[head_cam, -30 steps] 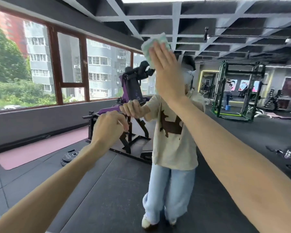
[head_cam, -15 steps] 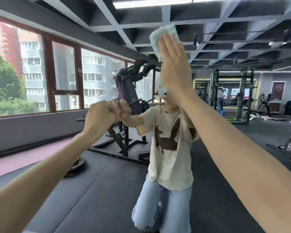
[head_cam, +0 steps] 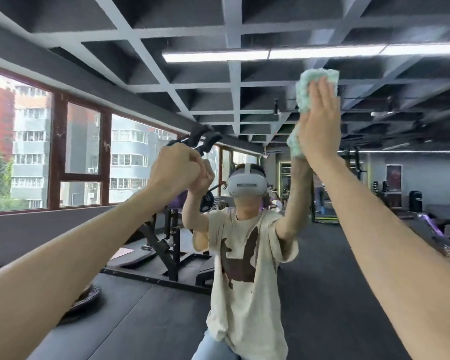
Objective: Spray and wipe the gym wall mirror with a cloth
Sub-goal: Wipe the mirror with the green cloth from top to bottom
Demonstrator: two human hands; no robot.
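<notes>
The wall mirror (head_cam: 130,302) fills the whole view and reflects the gym and me in a cream T-shirt (head_cam: 247,287). My right hand (head_cam: 320,126) is raised high at the upper right. Its fingers are straight and flat, pressing a pale green cloth (head_cam: 312,80) against the glass. The cloth shows above and to the left of the hand. My left hand (head_cam: 174,170) is curled into a fist at the glass, left of centre, meeting its own reflection. Nothing shows inside the fist. No spray bottle is in view.
Reflected in the mirror are a black and purple weight machine (head_cam: 166,245) behind me on the left, large windows (head_cam: 83,157) along the left wall, dark rubber flooring (head_cam: 322,294) and racks (head_cam: 353,183) at the far right.
My right hand has slid the cloth up and to the right on the glass. My left fist has risen with it, and my view has tilted upward.
</notes>
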